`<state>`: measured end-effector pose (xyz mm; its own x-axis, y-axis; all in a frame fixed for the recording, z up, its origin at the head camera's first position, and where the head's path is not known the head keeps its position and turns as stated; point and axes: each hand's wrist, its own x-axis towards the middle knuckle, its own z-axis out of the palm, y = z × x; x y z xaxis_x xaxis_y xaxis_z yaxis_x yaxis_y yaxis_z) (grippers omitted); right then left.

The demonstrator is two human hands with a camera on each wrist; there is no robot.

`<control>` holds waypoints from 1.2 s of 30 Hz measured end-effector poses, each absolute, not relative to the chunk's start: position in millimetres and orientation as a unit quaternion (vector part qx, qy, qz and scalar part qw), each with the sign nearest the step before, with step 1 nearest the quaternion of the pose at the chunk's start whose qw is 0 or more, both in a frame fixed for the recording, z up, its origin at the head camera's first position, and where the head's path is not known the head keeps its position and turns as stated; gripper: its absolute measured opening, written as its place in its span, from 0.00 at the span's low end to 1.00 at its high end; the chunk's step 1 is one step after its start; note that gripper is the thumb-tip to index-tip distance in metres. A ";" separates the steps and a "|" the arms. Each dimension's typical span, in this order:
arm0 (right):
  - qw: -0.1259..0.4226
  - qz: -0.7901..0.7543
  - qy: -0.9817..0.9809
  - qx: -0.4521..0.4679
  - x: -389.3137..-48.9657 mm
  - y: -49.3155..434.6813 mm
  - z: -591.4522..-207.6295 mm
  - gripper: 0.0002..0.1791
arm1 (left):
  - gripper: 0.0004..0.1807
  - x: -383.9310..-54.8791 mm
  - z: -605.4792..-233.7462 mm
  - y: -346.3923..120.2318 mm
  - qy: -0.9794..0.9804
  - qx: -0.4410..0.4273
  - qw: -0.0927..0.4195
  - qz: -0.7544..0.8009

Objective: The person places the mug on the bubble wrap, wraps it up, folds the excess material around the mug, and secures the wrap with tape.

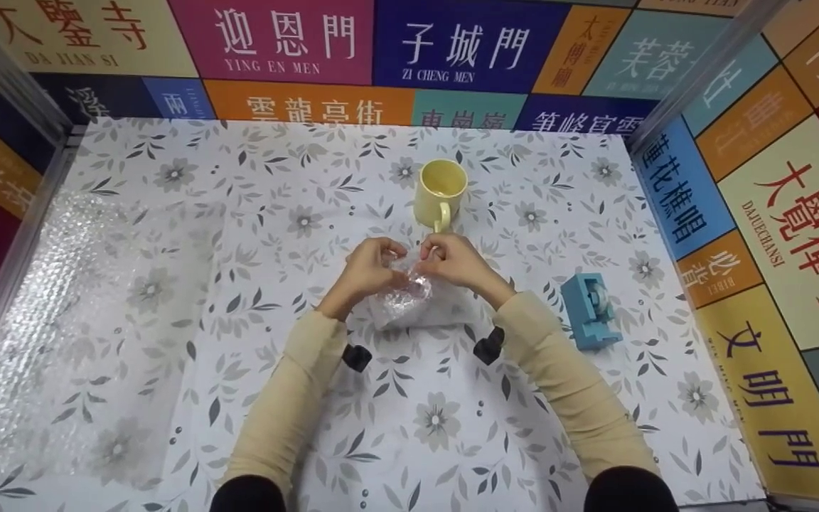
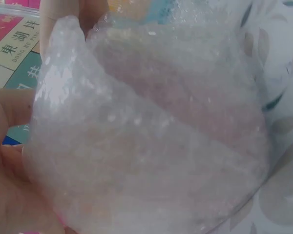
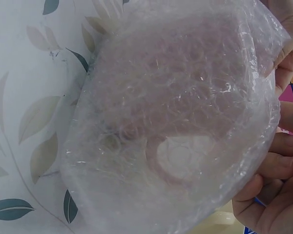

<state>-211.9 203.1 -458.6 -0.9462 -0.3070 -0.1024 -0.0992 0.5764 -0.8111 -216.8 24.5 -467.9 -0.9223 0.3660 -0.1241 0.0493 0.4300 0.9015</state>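
1. Bubble-wrapped bundle (image 1: 401, 311): mid-desk (image 1: 424, 473), between both hands; a pinkish shape shows through.
2. Left hand (image 1: 367, 269): grip pinching the bundle's far edge.
3. Right hand (image 1: 458, 262): grip likewise, fingers curled.
4. Yellow mug (image 1: 429, 203) just beyond; blue tape dispenser (image 1: 581, 316) right; bubble-wrap sheet (image 1: 61, 320) left.

Head view high, facing down; wrist views close, sharing wrapped bundle (image 2: 146, 141)

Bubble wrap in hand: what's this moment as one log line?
left hand: holds bubble wrap; right hand: holds bubble wrap; inside: pinkish object; yellow mug: beyond hands; tape dispenser: on right
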 end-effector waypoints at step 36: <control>0.229 -0.680 0.680 0.151 -191.5 221.7 -495.1 0.34 | 0.36 -164.0 -510.4 3.9 0.623 -0.180 0.080 0.757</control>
